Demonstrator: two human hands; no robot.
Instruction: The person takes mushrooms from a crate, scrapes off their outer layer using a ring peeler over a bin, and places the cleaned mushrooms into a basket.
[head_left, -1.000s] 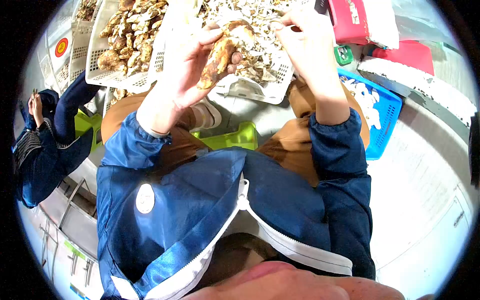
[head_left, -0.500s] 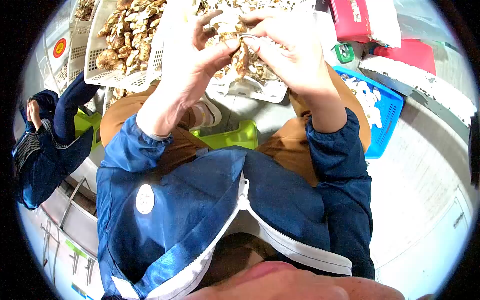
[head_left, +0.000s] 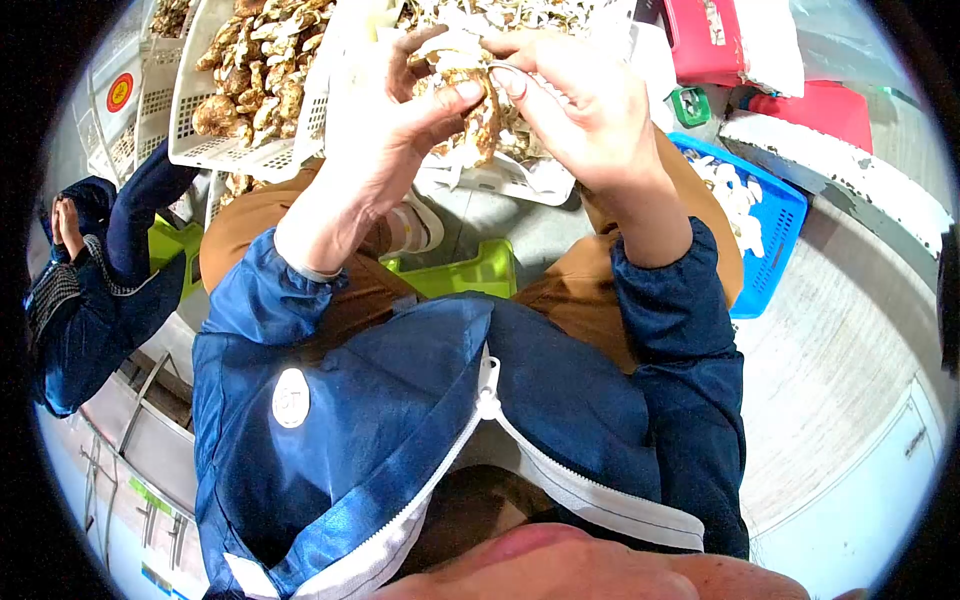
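Note:
A brown and cream mushroom (head_left: 480, 125) is held upright between my two hands, above a white crate (head_left: 500, 178) of pale trimmings. My left hand (head_left: 405, 110) grips it from the left, with the thumb across its front and the fingers behind. At its right side, my right hand (head_left: 570, 95) is closed around a thin metal tool (head_left: 507, 68), whose tip meets the mushroom near the top. Much of the tool is hidden by the fingers.
A white crate of brown mushrooms (head_left: 262, 80) stands at the upper left. On the right is a blue basket (head_left: 775, 250) with white pieces. A lime green stool (head_left: 465, 277) is between the legs. Another person's hands (head_left: 68, 225) are at far left. Red containers (head_left: 700, 45) stand upper right.
My right hand has come in from the right to meet the mushroom with the tool. The mushroom has been turned from slanted to upright in my left hand.

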